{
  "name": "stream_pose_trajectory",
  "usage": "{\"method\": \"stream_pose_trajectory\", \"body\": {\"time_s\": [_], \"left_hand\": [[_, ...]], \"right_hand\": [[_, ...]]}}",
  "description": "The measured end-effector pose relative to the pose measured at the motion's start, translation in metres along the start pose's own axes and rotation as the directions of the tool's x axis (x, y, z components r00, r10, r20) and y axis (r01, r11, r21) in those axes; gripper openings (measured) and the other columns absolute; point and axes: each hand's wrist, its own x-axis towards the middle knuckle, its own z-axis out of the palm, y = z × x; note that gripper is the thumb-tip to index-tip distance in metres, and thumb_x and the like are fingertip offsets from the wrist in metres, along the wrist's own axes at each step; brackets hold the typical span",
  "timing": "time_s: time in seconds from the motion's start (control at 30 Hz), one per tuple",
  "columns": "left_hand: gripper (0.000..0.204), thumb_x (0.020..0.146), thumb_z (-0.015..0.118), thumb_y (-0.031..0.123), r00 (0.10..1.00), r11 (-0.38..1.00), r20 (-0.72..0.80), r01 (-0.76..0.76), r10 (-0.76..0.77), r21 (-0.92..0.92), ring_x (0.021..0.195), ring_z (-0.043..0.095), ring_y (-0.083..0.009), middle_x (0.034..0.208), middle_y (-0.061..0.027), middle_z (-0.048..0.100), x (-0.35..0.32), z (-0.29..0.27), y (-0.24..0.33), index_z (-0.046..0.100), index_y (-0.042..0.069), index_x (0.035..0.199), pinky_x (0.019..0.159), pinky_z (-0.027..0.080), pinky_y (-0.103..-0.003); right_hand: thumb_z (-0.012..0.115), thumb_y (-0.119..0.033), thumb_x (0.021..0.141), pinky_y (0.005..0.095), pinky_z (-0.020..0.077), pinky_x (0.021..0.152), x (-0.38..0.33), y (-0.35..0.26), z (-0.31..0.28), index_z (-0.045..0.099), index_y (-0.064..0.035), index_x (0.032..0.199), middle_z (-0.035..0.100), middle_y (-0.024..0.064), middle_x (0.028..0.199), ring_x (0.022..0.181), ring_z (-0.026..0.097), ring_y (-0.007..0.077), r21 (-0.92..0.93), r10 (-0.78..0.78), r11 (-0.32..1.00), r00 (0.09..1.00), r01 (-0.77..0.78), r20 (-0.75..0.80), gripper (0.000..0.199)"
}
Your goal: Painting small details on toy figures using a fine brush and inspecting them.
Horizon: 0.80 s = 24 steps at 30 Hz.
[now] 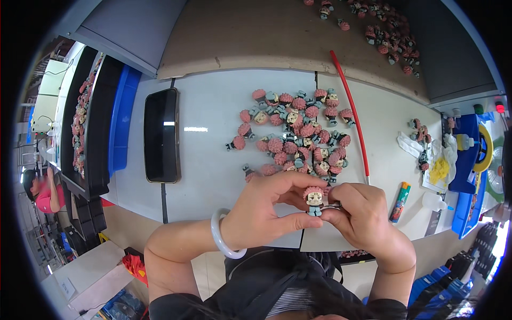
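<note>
Between the thumb and fingers of my left hand (261,208) is a small figurine (314,201) with spiky pink hair, a pale face and light blue-grey legs, held upright. My right hand (365,210) is closed close beside it, pinching a thin dark metallic tool (333,206) whose tip meets the figurine's side. Most of that tool is hidden by the fingers, so its exact kind does not show. Just beyond both hands, a loose pile of similar figurines (306,129) lies on the white worktable (213,154).
A black phone (162,136) lies left of the pile, and a red stick (352,112) slants along its right. More figurines (392,37) sit on the brown shelf (250,34). A lighter (400,202) lies at right; blue trays (125,117) stand at left.
</note>
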Motion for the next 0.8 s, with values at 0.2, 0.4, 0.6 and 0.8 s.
{"method": "stream_pose_trajectory", "body": {"time_s": [0.2, 0.4, 0.6, 0.8], "left_hand": [[0.049, 0.069, 0.073, 0.007, 1.000, 0.999, 0.013, 0.007, -0.007, -0.035, 0.087, 0.059, -0.0149, 0.096, -0.0082, 0.057, 0.0013, 0.0012, -0.0022, 0.050, -0.003, 0.111, 0.079, 0.049, -0.029], [0.041, 0.073, 0.069, 0.007, 1.000, 0.999, -0.005, -0.009, 0.009, -0.032, 0.080, 0.061, -0.0140, 0.090, -0.0084, 0.060, 0.0011, 0.0028, -0.0050, 0.051, -0.004, 0.108, 0.075, 0.049, -0.027], [0.038, 0.074, 0.067, 0.004, 1.000, 0.999, 0.012, 0.019, -0.018, -0.044, 0.080, 0.062, -0.0147, 0.089, -0.0092, 0.061, 0.0004, 0.0018, -0.0045, 0.051, -0.004, 0.108, 0.075, 0.049, -0.027], [0.036, 0.075, 0.065, 0.003, 0.998, 0.999, 0.051, 0.025, -0.026, 0.023, 0.076, 0.063, -0.0151, 0.083, -0.0100, 0.063, 0.0003, -0.0002, -0.0041, 0.051, -0.005, 0.107, 0.074, 0.049, -0.028]], "right_hand": [[0.067, -0.028, 0.071, 0.0345, 0.0376, 0.041, -0.0007, -0.0008, -0.0016, 0.051, -0.0061, 0.076, 0.050, 0.0068, 0.058, 0.049, 0.051, 0.0257, 0.018, 0.073, 0.997, 0.997, -0.073, 0.038, 0.028], [0.066, -0.029, 0.073, 0.0352, 0.0379, 0.041, 0.0007, -0.0010, -0.0035, 0.051, -0.0062, 0.076, 0.050, 0.0073, 0.057, 0.050, 0.052, 0.0261, 0.041, 0.085, 0.995, 0.993, -0.089, 0.082, 0.027], [0.064, -0.029, 0.075, 0.0364, 0.0388, 0.044, -0.0008, -0.0018, -0.0029, 0.049, -0.0038, 0.075, 0.050, 0.0099, 0.057, 0.051, 0.051, 0.0298, 0.048, 0.123, 0.990, 0.983, -0.130, 0.137, 0.029], [0.062, -0.027, 0.076, 0.0373, 0.0391, 0.047, -0.0013, -0.0037, -0.0049, 0.049, -0.0018, 0.075, 0.048, 0.0128, 0.059, 0.052, 0.049, 0.0333, 0.051, 0.150, 0.985, 0.968, -0.163, 0.203, 0.029]]}}
